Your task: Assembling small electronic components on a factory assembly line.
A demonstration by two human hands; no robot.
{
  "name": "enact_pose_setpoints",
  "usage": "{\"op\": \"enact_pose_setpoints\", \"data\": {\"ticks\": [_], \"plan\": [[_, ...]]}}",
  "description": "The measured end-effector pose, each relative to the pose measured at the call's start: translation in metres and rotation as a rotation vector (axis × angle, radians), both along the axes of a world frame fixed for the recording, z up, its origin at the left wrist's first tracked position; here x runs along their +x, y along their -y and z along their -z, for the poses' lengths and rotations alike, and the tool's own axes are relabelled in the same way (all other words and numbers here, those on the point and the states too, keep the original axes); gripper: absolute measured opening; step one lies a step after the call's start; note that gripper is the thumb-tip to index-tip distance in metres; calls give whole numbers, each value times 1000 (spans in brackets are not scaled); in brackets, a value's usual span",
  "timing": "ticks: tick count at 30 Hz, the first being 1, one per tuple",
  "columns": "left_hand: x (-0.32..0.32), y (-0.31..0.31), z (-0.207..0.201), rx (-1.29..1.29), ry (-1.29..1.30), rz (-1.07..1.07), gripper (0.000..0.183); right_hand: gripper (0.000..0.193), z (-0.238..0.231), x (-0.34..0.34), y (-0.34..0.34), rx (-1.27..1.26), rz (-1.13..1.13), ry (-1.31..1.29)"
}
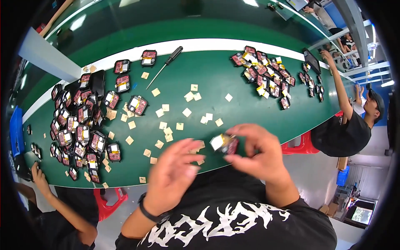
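My right hand (pixel 263 156) pinches a small electronic module (pixel 228 145) between thumb and fingers near the table's front edge. The module has a black frame, a dark red board and a white patch; motion blurs its details. Left of it, my left hand (pixel 171 173) hovers with its fingers stretched out and slightly blurred, holding nothing that I can see. Small cream paper squares (pixel 186 112) are scattered over the green table (pixel 208 93) in front of both hands, some partly behind my left fingers.
A large heap of similar modules (pixel 82 133) covers the left side, and a smaller pile (pixel 262 75) lies at the far right. A long screwdriver (pixel 164 66) rests near the back ledge. People sit at both sides, one arm (pixel 339 89) reaching over the table's right end.
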State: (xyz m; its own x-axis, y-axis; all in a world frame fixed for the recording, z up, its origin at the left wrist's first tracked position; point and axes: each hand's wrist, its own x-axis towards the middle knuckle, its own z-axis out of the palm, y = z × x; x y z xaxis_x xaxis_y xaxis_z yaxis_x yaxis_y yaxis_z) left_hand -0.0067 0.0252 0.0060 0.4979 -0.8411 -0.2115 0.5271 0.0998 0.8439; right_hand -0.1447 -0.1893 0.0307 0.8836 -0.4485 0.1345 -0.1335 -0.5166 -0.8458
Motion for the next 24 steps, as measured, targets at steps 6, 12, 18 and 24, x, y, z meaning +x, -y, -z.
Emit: {"op": "enact_pose_setpoints", "data": {"ticks": [6, 12, 18, 24], "plan": [[-12, 14, 9, -100, -439, 51, 53, 46, -9, 23, -32, 126, -97, -71], [-5, 6, 10, 75, -124, -53, 40, 18, 4, 12, -15, 40, -56, -17], [-12, 9, 13, 168, 158, -103, 26, 14, -10, 13, -37, 498, -60, -248], [-16, 8, 22, 200, 337, -135, 21, 17, -20, 32, -43, 923, -27, -460]]}}
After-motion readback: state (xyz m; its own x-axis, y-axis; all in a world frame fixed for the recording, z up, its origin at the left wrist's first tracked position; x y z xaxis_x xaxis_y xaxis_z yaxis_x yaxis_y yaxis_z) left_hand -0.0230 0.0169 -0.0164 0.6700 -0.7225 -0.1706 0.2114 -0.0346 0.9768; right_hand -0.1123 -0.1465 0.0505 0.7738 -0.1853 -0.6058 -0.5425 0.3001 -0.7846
